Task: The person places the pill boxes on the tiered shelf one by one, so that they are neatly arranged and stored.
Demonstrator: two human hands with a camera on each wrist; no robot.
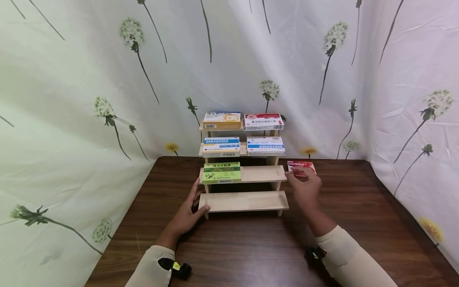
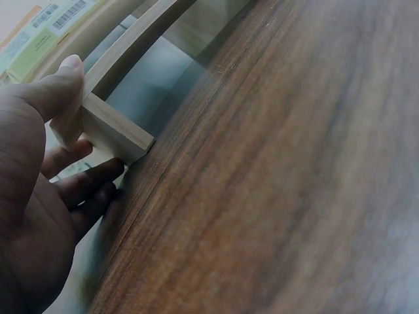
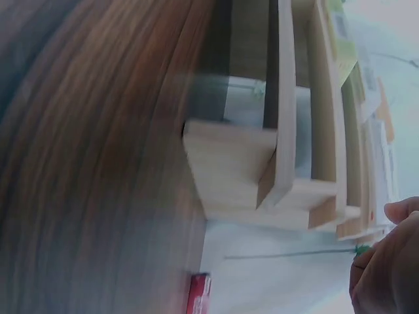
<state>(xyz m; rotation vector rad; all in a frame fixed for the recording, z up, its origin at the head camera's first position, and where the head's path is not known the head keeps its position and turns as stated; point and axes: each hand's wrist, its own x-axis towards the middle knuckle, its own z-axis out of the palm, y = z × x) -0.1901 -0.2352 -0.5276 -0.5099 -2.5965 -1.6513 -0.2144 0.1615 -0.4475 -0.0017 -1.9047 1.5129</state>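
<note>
A tiered wooden stand [image 1: 247, 201] is on the table, holding medicine boxes. My left hand [image 1: 185, 217] holds the stand's lower left end. Its thumb [image 2: 62, 85] lies against the bottom board, with the other fingers at the side by the leg. My right hand [image 1: 305, 187] is off the stand's right side, fingers loosely bent and nothing visible in them. Behind it a red medicine box [image 1: 300, 164] lies on the table, partly covered by the fingers in the head view. In the right wrist view the red box [image 3: 198, 294] appears apart from the hand [image 3: 391, 265].
A green box [image 1: 221, 172] sits at the left of the third tier. Two blue-and-white boxes [image 1: 221, 147] share the second tier. Up top are a yellow-orange box [image 1: 222, 120] and a red-and-white box [image 1: 263, 121]. A flower-printed cloth [image 1: 229, 79] surrounds the brown table [image 1: 247, 247].
</note>
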